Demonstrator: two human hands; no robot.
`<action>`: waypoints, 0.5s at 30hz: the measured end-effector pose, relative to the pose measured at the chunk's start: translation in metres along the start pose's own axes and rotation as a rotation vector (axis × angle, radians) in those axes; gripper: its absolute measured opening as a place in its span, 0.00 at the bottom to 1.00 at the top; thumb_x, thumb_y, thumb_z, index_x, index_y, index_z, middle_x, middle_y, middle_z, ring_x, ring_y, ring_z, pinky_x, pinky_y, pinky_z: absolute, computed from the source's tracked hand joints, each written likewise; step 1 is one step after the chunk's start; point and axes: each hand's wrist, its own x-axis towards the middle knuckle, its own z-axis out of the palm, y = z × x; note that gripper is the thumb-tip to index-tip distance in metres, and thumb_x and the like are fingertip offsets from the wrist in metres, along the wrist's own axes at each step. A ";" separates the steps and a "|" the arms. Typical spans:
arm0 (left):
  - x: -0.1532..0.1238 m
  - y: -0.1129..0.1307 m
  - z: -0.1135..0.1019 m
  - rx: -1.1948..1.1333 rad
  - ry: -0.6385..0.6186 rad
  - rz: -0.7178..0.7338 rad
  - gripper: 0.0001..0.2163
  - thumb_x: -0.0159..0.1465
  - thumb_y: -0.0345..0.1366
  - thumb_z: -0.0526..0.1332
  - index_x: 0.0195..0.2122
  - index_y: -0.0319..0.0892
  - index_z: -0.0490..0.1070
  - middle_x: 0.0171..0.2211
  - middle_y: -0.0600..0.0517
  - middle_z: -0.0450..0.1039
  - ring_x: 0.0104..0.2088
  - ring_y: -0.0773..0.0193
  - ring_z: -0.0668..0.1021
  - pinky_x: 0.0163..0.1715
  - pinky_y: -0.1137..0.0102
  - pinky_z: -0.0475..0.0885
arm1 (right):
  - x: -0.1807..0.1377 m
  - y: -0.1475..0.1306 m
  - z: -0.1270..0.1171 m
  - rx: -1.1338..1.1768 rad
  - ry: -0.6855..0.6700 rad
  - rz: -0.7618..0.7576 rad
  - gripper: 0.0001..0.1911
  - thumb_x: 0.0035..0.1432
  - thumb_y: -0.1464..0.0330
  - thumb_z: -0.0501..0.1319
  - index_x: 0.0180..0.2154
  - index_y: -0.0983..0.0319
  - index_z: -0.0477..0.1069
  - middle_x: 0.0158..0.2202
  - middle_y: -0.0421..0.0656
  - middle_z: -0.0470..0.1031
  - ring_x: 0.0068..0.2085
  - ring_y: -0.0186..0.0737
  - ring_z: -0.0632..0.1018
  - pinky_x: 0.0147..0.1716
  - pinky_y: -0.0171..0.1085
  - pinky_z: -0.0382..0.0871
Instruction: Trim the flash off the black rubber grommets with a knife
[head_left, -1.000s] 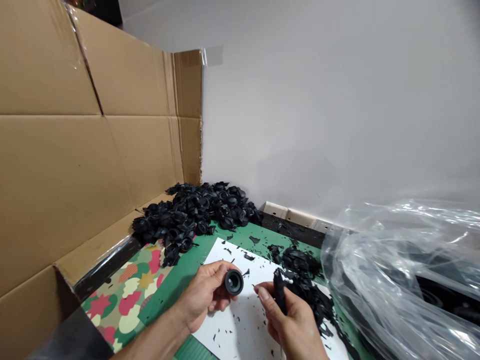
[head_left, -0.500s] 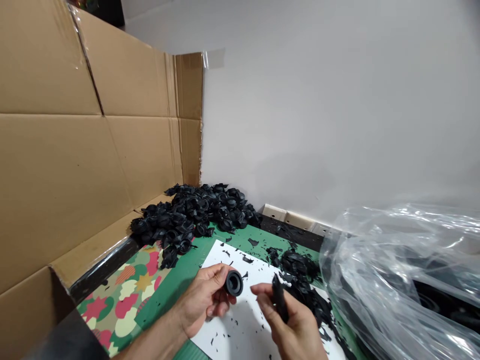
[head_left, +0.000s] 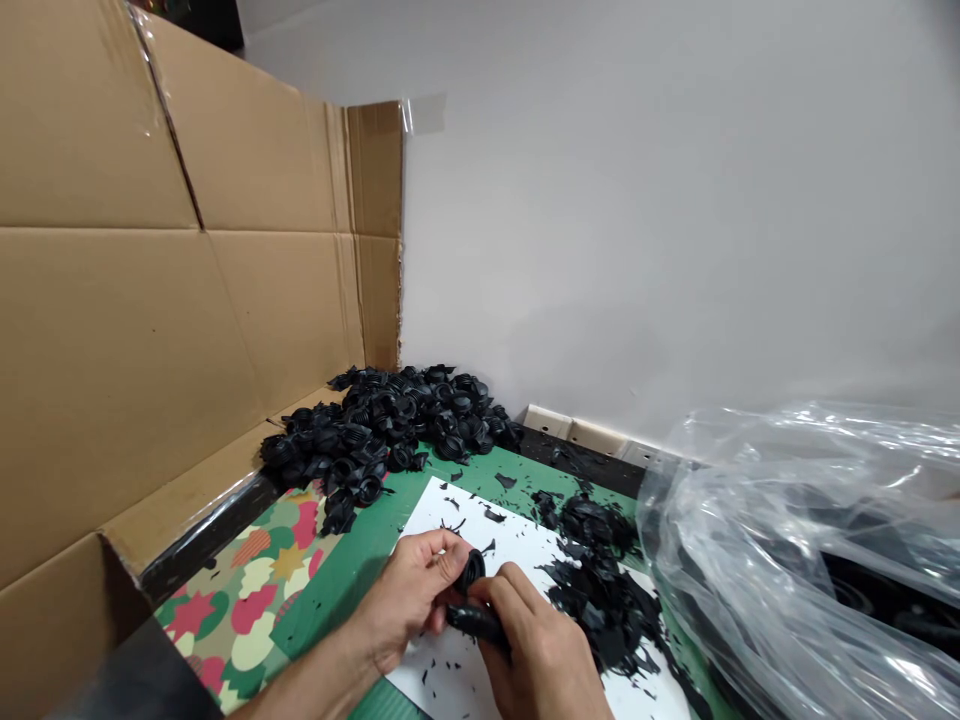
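Observation:
My left hand pinches a small round black ribbed rubber part between thumb and fingers, above a white sheet. Wrapped round a short black-handled tool, my right hand is closed right beside that part, its fingertips at the part's near side. The tool's working end cannot be made out. Just right of my right hand, a heap of thin black scraps lies on the white sheet.
A pile of similar black parts fills the back left by the cardboard wall. Green board and a patterned sheet lie underneath. A clear plastic bag with black contents bulges at the right, against the grey wall.
My right hand has moved left with the tool and come up to the part. The part has turned, so its open round face no longer faces me.

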 end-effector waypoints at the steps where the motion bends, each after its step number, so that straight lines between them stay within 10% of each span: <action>1: 0.000 0.000 0.001 0.002 0.005 0.010 0.26 0.44 0.59 0.67 0.27 0.38 0.69 0.16 0.59 0.65 0.13 0.76 0.63 0.12 0.79 0.51 | 0.000 -0.001 0.001 -0.059 0.000 -0.024 0.11 0.54 0.78 0.52 0.32 0.57 0.68 0.28 0.38 0.71 0.21 0.35 0.75 0.19 0.33 0.57; 7: -0.003 0.003 0.002 0.004 -0.017 0.049 0.26 0.43 0.57 0.69 0.28 0.37 0.71 0.17 0.58 0.67 0.16 0.75 0.66 0.15 0.79 0.57 | 0.002 0.000 0.006 -0.248 0.048 -0.035 0.06 0.52 0.75 0.55 0.29 0.58 0.65 0.26 0.38 0.70 0.16 0.37 0.73 0.14 0.36 0.51; 15: -0.008 0.011 0.004 -0.100 -0.108 0.020 0.25 0.48 0.56 0.67 0.30 0.35 0.74 0.15 0.55 0.69 0.11 0.78 0.62 0.11 0.80 0.48 | 0.003 0.032 -0.018 0.152 0.183 0.354 0.07 0.56 0.68 0.53 0.26 0.59 0.64 0.20 0.37 0.68 0.22 0.36 0.71 0.20 0.31 0.63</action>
